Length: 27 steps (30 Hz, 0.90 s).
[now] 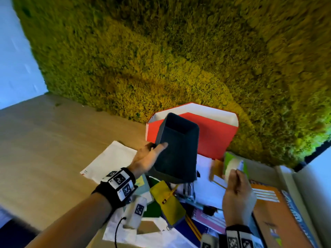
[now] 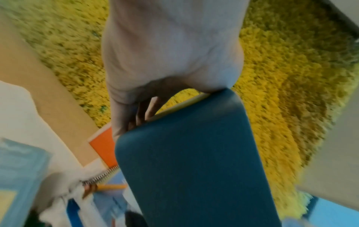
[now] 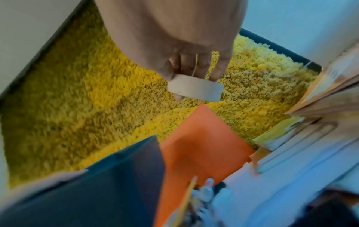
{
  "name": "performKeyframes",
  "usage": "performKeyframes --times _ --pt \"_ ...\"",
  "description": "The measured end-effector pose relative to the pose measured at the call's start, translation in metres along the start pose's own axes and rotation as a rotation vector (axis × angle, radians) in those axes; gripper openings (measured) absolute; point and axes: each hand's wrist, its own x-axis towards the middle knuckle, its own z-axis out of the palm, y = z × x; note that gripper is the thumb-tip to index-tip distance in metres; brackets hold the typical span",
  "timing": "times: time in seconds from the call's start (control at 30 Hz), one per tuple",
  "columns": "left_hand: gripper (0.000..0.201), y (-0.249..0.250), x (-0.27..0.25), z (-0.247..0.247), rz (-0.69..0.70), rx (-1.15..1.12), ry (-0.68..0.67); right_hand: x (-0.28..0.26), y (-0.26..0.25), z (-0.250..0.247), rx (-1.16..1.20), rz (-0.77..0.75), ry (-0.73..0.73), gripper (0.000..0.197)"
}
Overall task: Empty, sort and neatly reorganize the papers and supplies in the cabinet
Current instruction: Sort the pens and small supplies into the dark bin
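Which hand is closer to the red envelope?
Left. The left hand grips the dark blue box directly before the red envelope; the right hand, holding the tape roll, is farther down.

Bright daylight fills all 3 views, with a blue tint near the edges. Both wrist views are smeared with blur. Edges bend. Soft shadows fall on the green moss wall (image 1: 161,59).

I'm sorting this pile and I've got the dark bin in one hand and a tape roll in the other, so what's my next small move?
Probably drop the tape roll into the dark bin. Your left hand holds the bin up with its open mouth showing and seemingly empty, and your right hand pinches the roll just beside it, above the loose papers.
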Motion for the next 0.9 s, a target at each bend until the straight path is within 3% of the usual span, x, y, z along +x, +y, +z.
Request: performKeyframes --times 0.2,0.27,0.4,0.47,0.57,0.67,0.8,0.9 --pt "0.044 -0.003 0.034 -0.090 -0.081 -0.157 0.030 -0.018 0.057 0.042 -0.456 0.074 -0.410 0.022" --pt "0.042 -0.013 0.047 -0.121 -0.115 -0.152 0.059 -0.025 0.063 0.049 -0.479 0.116 -0.438 0.027" --pt "0.069 -0.052 0.081 -0.172 -0.233 -0.119 0.102 -0.025 0.056 0.064 -0.643 0.109 -0.375 0.029" --pt "0.063 -0.071 0.097 -0.187 -0.317 -0.082 0.083 -0.027 0.039 0.076 -0.581 0.092 -0.329 0.027" --pt "0.047 -0.093 0.122 -0.193 -0.395 -0.001 0.015 -0.032 0.014 0.095 -0.526 0.085 -0.407 0.027" --pt "0.037 -0.103 0.141 -0.189 -0.371 0.033 -0.001 -0.038 -0.001 0.109 -0.545 0.210 -0.504 0.044" --pt "0.019 -0.099 0.159 -0.187 -0.199 0.270 -0.030 -0.039 -0.010 0.113 -0.612 0.342 -0.517 0.060" --pt "0.041 -0.085 0.167 -0.177 -0.026 0.567 0.059 -0.041 -0.011 0.113 -0.622 0.406 -0.537 0.065"
